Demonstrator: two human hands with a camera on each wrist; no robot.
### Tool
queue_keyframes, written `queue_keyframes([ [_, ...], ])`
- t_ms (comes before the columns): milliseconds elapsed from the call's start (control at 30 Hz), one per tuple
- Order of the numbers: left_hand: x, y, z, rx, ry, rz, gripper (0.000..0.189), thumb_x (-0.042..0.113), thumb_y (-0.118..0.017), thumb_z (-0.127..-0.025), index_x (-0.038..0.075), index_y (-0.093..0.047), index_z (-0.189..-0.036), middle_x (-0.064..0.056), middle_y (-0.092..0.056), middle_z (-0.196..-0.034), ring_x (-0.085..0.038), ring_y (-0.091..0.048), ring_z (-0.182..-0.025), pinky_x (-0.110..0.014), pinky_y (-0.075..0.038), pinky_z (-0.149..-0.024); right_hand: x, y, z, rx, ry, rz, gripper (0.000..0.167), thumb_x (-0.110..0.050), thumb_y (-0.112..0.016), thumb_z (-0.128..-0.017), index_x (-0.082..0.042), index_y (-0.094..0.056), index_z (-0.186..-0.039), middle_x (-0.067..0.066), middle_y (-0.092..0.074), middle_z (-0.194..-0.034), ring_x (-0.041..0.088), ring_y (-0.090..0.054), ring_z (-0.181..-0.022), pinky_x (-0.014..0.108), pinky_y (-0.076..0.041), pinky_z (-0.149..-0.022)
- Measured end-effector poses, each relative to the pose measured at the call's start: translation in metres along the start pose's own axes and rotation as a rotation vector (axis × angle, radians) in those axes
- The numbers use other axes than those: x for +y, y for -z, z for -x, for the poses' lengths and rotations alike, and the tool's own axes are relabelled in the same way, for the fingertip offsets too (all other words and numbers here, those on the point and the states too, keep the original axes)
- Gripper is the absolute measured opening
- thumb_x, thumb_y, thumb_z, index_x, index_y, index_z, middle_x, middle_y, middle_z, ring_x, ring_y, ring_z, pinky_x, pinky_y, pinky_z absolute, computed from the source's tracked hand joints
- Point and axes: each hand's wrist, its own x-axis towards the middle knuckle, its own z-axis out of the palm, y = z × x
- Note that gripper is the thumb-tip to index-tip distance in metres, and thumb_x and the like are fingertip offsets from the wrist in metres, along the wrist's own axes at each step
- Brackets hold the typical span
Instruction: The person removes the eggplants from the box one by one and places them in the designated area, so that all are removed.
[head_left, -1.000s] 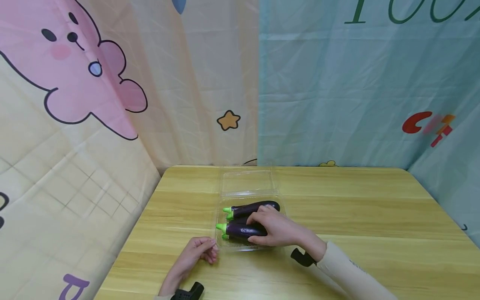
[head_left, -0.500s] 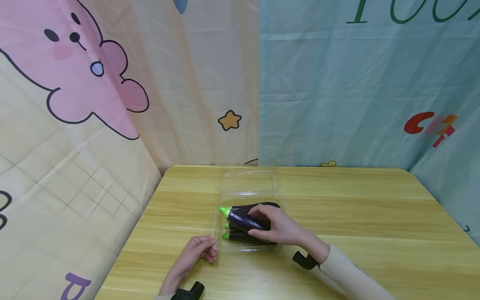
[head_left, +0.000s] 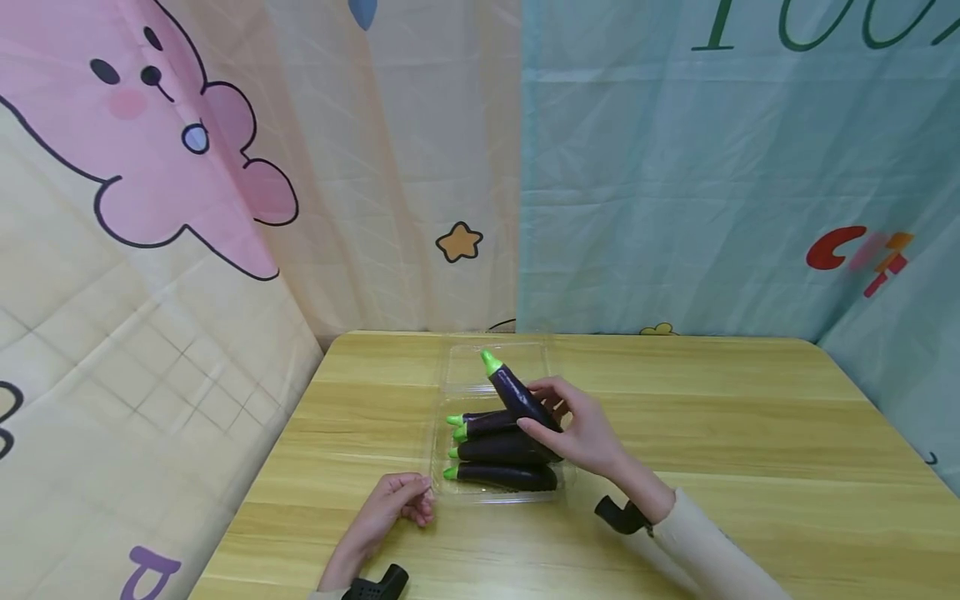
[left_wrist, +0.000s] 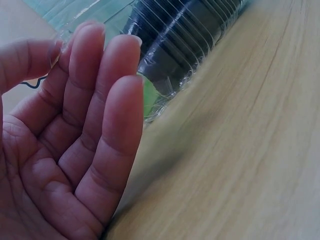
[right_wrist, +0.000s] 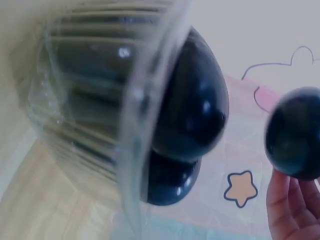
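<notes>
My right hand (head_left: 588, 429) grips a dark purple eggplant (head_left: 513, 393) near its blunt end, above the clear plastic box. Its green stem points up and away to the left. Several more eggplants (head_left: 506, 477) lie side by side in the box (head_left: 498, 500), stems to the left. The right wrist view shows the held eggplant (right_wrist: 297, 132) apart from those behind the box wall (right_wrist: 135, 100). At the box's front left corner, my left hand (head_left: 397, 500) pinches the plastic edge between thumb and forefinger; its other fingers (left_wrist: 120, 115) are bent.
The box's clear lid (head_left: 465, 367) lies folded back on the wooden table (head_left: 712, 417). Printed curtains (head_left: 637, 167) hang behind the table and along its sides. A black wrist camera (head_left: 622, 515) sits on each forearm.
My right hand has lifted one eggplant off the others and swung its stem up and away, moving slightly right. The left hand has stayed at the box corner.
</notes>
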Motion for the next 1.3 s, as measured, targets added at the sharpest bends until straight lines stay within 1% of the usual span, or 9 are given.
queue_keyframes([
  [233, 0.000, 0.000, 0.000, 0.000, 0.010, 0.001, 0.028, 0.020, -0.049, -0.099, 0.012, -0.064, -0.078, 0.001, -0.064, -0.071, -0.011, -0.062, -0.063, -0.025, -0.053, -0.059, 0.012, 0.011, -0.003, 0.149, -0.045, 0.045, 0.040, -0.010, -0.078, -0.078, -0.007, -0.059, -0.113, 0.002, -0.064, -0.094, 0.014, -0.058, -0.072, 0.027, -0.050, -0.057],
  [300, 0.000, 0.000, 0.000, -0.001, 0.010, 0.004, 0.028, 0.020, -0.049, -0.099, 0.012, -0.064, -0.078, 0.001, -0.064, -0.071, -0.011, -0.062, -0.063, -0.025, -0.053, -0.059, 0.011, 0.015, -0.004, 0.190, -0.057, 0.070, 0.039, -0.007, -0.077, -0.078, -0.003, -0.059, -0.113, 0.005, -0.064, -0.090, 0.016, -0.058, -0.071, 0.027, -0.050, -0.057],
  [433, 0.001, -0.001, 0.000, -0.004, 0.006, 0.006, 0.028, 0.019, -0.048, -0.099, 0.010, -0.064, -0.078, 0.001, -0.064, -0.071, -0.011, -0.062, -0.063, -0.025, -0.053, -0.059, -0.001, 0.024, -0.009, 0.275, -0.079, 0.107, 0.038, 0.001, -0.076, -0.075, 0.005, -0.059, -0.109, 0.012, -0.064, -0.082, 0.022, -0.059, -0.069, 0.029, -0.049, -0.056],
  [533, 0.000, -0.001, 0.000, -0.008, -0.001, 0.007, 0.028, 0.018, -0.048, -0.099, 0.010, -0.064, -0.078, 0.000, -0.064, -0.071, -0.011, -0.062, -0.064, -0.025, -0.053, -0.059, 0.005, 0.029, -0.010, 0.320, -0.127, 0.107, 0.037, 0.000, -0.077, -0.075, 0.007, -0.059, -0.108, 0.015, -0.063, -0.080, 0.025, -0.058, -0.068, 0.029, -0.048, -0.055],
  [667, 0.000, -0.001, 0.000, -0.001, 0.002, 0.007, 0.028, 0.019, -0.048, -0.099, 0.012, -0.065, -0.077, 0.001, -0.064, -0.071, -0.011, -0.062, -0.063, -0.025, -0.053, -0.059, 0.032, 0.033, -0.008, 0.353, -0.213, 0.114, 0.038, -0.007, -0.077, -0.078, 0.001, -0.060, -0.111, 0.011, -0.064, -0.081, 0.019, -0.057, -0.069, 0.024, -0.046, -0.056],
  [800, 0.000, 0.000, 0.000, 0.002, 0.004, 0.008, 0.028, 0.020, -0.048, -0.099, 0.013, -0.065, -0.077, 0.001, -0.064, -0.071, -0.011, -0.062, -0.063, -0.026, -0.053, -0.060, 0.046, 0.037, -0.007, 0.377, -0.253, 0.112, 0.038, -0.014, -0.077, -0.079, -0.001, -0.060, -0.112, 0.009, -0.063, -0.082, 0.016, -0.056, -0.071, 0.020, -0.044, -0.055],
  [900, 0.000, 0.000, 0.000, 0.004, 0.007, 0.007, 0.028, 0.021, -0.048, -0.099, 0.013, -0.065, -0.078, 0.001, -0.064, -0.072, -0.012, -0.062, -0.064, -0.026, -0.053, -0.060, 0.053, 0.038, -0.007, 0.384, -0.266, 0.117, 0.040, -0.019, -0.078, -0.080, -0.001, -0.060, -0.111, 0.009, -0.062, -0.083, 0.018, -0.055, -0.071, 0.021, -0.045, -0.054],
  [1067, -0.001, 0.000, 0.000, 0.008, 0.012, 0.010, 0.027, 0.020, -0.049, -0.099, 0.012, -0.064, -0.077, 0.001, -0.064, -0.071, -0.011, -0.062, -0.064, -0.025, -0.053, -0.060, 0.063, 0.039, -0.009, 0.382, -0.308, 0.167, 0.043, -0.024, -0.077, -0.080, -0.001, -0.059, -0.112, 0.010, -0.062, -0.084, 0.019, -0.055, -0.071, 0.023, -0.045, -0.053],
  [1300, 0.001, 0.000, 0.001, 0.006, 0.011, 0.009, 0.028, 0.020, -0.048, -0.099, 0.011, -0.063, -0.078, 0.000, -0.064, -0.071, -0.012, -0.062, -0.063, -0.025, -0.053, -0.060, 0.082, 0.042, -0.011, 0.370, -0.369, 0.233, 0.042, -0.027, -0.076, -0.081, -0.001, -0.058, -0.110, 0.013, -0.062, -0.081, 0.023, -0.057, -0.069, 0.031, -0.045, -0.055],
])
